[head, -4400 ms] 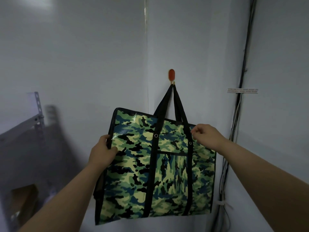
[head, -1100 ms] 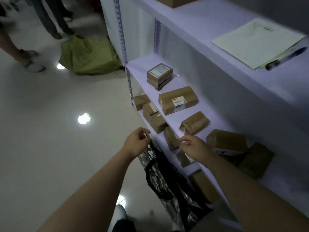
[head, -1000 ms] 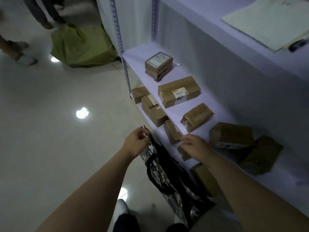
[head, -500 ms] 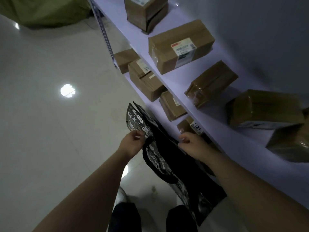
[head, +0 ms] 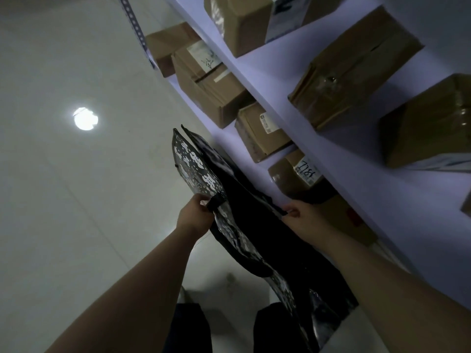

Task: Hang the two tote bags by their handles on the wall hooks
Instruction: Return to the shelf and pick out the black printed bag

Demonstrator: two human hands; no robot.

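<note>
A black tote bag with a white pattern (head: 201, 171) stands on edge beside the lower shelf, its mouth spread apart. My left hand (head: 195, 217) pinches the near rim where a black handle strap meets it. My right hand (head: 302, 216) grips the far rim of the same bag. The camouflage tote bag and the wall hooks are out of view.
White metal shelving (head: 277, 80) runs along the right, with several taped cardboard boxes (head: 354, 64) on two levels. The pale glossy floor (head: 63, 174) lies to the left, with a lamp reflection. My dark trouser legs (head: 188, 327) show at the bottom.
The view left the hung camouflage bag, turned to the shelving and tilted further down. Both hands took hold of the black patterned bag, which is now wider apart.
</note>
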